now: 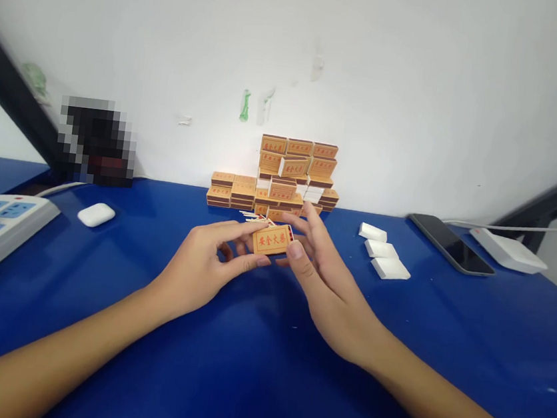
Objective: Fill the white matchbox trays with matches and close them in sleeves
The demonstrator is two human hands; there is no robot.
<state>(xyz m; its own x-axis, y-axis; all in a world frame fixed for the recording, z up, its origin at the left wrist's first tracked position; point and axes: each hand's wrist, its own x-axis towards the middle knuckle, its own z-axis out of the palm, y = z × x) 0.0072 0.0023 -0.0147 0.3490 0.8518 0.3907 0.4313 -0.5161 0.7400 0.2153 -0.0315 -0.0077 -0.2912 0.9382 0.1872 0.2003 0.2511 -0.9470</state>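
A yellow matchbox (271, 240) with red characters is pinched between the thumb and fingers of my left hand (212, 262). Dark red match heads show at its right end. My right hand (323, 278) is beside that end, its thumb close to the box edge and its fingers stretched out and apart; whether the thumb touches the box I cannot tell. Behind the held box, several loose matches (253, 217) lie on the blue table (259, 381), partly hidden. Farther back, many similar matchboxes (297, 167) are stacked against the wall, some showing white trays.
Three white matchbox trays (381, 249) lie to the right. Beyond them are a black phone (450, 243) and a white box-shaped device (509, 251) with a cable. On the left are a white earbud case (97, 215) and a power strip (11, 232). A white wall (396, 101) stands behind.
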